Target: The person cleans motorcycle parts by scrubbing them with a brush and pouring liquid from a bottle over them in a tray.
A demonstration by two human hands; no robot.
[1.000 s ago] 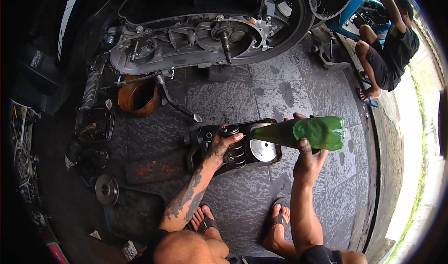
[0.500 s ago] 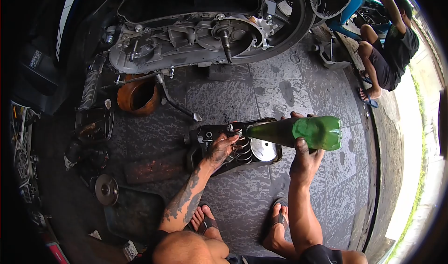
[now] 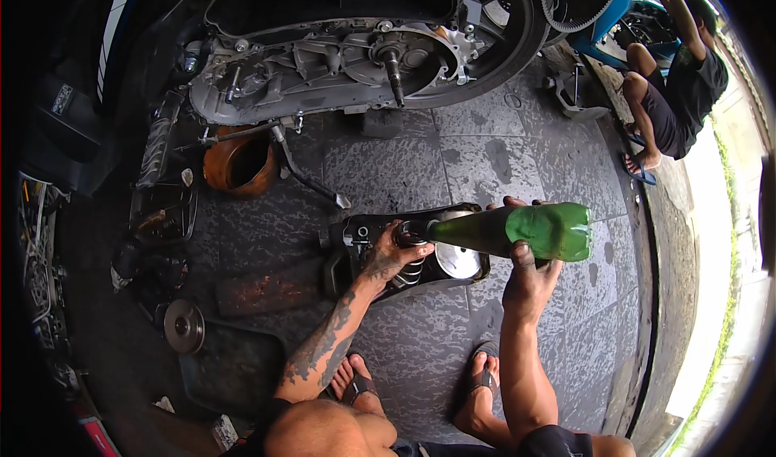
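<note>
My right hand (image 3: 529, 271) is wrapped round a green plastic bottle (image 3: 558, 227), held on its side with the neck pointing left. At the bottle's mouth, my left hand (image 3: 394, 255) has its fingers closed round a small dark round part (image 3: 412, 232), whose exact kind I cannot make out. Below both hands lies a dark elongated cover (image 3: 339, 275), like a tray, on the floor. A coil spring (image 3: 411, 274), partly hidden by my left hand, and a shiny metal disc (image 3: 459, 260) are in it.
An opened scooter engine case (image 3: 315, 81) with a wheel (image 3: 517, 53) stands ahead. Left are an orange-brown pot (image 3: 218, 170), a metal disc (image 3: 184, 328) and a dark tray (image 3: 230, 368). Another person (image 3: 695, 77) squats at the far right.
My left hand has shifted slightly right and its fingers have turned around the dark part at the bottle's mouth. The bottle and my right hand have hardly moved.
</note>
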